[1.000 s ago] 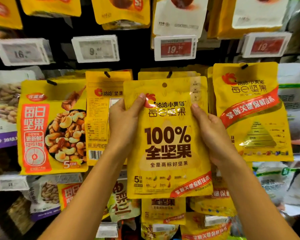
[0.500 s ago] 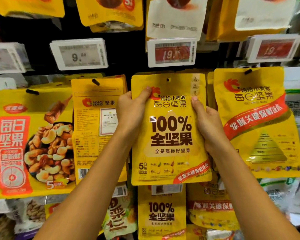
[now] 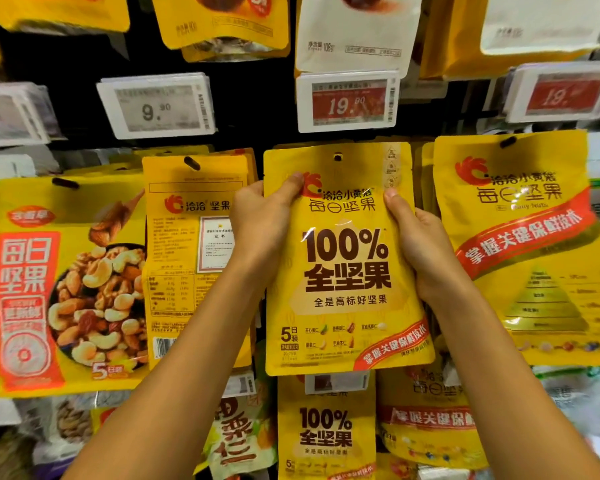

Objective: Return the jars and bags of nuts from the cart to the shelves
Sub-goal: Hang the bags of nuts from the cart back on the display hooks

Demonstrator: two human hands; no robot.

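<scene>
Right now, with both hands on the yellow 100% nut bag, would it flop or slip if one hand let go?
The yellow nut bag looks fairly stiff: it stands flat between the left hand and right hand. Its glossy film shows glare, so a loose grip may slip. Pinched at its edges, it is likely light.

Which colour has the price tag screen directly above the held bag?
Red: the price tag above the bag shows in the head view.
</scene>
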